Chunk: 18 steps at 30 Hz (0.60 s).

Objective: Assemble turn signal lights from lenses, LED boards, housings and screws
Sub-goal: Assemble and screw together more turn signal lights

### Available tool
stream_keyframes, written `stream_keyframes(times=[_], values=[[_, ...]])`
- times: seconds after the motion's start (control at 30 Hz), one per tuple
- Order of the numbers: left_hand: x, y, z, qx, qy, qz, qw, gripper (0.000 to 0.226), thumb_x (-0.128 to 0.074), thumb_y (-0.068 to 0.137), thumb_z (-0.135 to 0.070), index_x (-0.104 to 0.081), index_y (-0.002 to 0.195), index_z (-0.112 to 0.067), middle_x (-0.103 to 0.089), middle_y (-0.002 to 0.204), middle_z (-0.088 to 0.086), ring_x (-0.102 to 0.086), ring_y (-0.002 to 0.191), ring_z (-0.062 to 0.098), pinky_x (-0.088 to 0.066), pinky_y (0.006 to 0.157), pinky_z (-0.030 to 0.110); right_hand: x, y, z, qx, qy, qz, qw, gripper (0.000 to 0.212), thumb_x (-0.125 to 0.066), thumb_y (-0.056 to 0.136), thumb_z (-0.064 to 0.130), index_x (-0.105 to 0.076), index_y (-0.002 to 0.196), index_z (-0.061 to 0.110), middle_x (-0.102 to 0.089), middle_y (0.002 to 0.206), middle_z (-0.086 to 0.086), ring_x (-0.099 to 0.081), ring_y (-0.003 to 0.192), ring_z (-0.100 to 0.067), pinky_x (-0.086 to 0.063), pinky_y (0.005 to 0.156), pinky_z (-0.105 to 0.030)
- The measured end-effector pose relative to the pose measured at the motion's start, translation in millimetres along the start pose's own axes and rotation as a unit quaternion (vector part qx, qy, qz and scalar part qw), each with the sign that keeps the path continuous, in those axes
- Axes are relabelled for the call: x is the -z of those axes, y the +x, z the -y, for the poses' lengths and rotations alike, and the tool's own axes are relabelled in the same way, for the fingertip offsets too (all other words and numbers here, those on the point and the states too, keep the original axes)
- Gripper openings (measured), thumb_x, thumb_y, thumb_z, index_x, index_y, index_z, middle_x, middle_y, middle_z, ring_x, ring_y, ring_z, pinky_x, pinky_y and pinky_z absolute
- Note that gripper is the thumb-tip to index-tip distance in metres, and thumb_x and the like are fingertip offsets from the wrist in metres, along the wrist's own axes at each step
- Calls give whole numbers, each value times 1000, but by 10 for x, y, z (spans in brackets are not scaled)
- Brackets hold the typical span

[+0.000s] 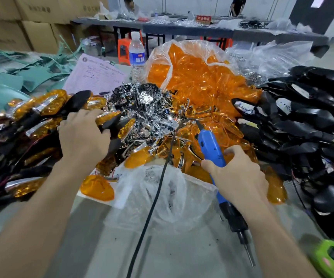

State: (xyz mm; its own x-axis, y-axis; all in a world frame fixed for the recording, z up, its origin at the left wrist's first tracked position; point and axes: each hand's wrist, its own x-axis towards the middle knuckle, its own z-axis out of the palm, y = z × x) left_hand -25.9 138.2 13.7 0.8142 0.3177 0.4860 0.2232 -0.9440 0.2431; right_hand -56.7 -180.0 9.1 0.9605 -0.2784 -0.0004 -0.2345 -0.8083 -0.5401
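My left hand (83, 135) grips an assembled turn signal (110, 122), black housing with an orange lens, over the pile of finished lights (33, 125) at the left. My right hand (240, 173) holds a blue electric screwdriver (212, 151), its bit pointing down toward me and its black cord (158, 189) looping over the table. Loose orange lenses (202, 81) spill from a clear bag in the middle. Chrome reflectors and LED boards (146, 109) lie heaped between the hands. Black housings (302, 121) are piled at the right.
A clear plastic bag (162, 197) lies on the grey table in front of me. A water bottle (137, 55) and a paper form (95, 75) stand behind the heap. A green object (330, 257) sits at the bottom right. Cardboard boxes and another bench are farther back.
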Motion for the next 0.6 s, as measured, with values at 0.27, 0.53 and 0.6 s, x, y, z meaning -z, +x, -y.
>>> stream_keyframes(times=[0.27, 0.53, 0.6], values=[[-33, 44, 270, -13, -68, -9, 998, 63, -43, 98, -57, -63, 141, -16, -62, 144, 10, -43, 142, 32, -26, 122, 49, 5, -43, 37, 8, -69, -16, 997, 63, -57, 82, 79, -49, 130, 40, -59, 84, 7, -57, 77, -24, -44, 75, -38], [56, -162, -239, -133, -52, -83, 986, 49, -58, 94, -40, -71, 129, -8, -67, 135, 13, -47, 136, 33, -27, 123, 52, -41, -38, 64, 29, -191, -89, 977, 52, -54, 82, 83, -60, 96, 33, -50, 62, 10, -43, 57, -13, -29, 78, -38], [26, -220, -471, -152, -79, -78, 982, 40, -64, 93, -27, -72, 127, -7, -69, 131, 12, -50, 133, 32, -33, 120, 51, -35, -40, 56, 41, -212, -110, 970, 53, -56, 80, 83, -62, 97, 33, -48, 63, 10, -47, 69, -19, -26, 80, -39]])
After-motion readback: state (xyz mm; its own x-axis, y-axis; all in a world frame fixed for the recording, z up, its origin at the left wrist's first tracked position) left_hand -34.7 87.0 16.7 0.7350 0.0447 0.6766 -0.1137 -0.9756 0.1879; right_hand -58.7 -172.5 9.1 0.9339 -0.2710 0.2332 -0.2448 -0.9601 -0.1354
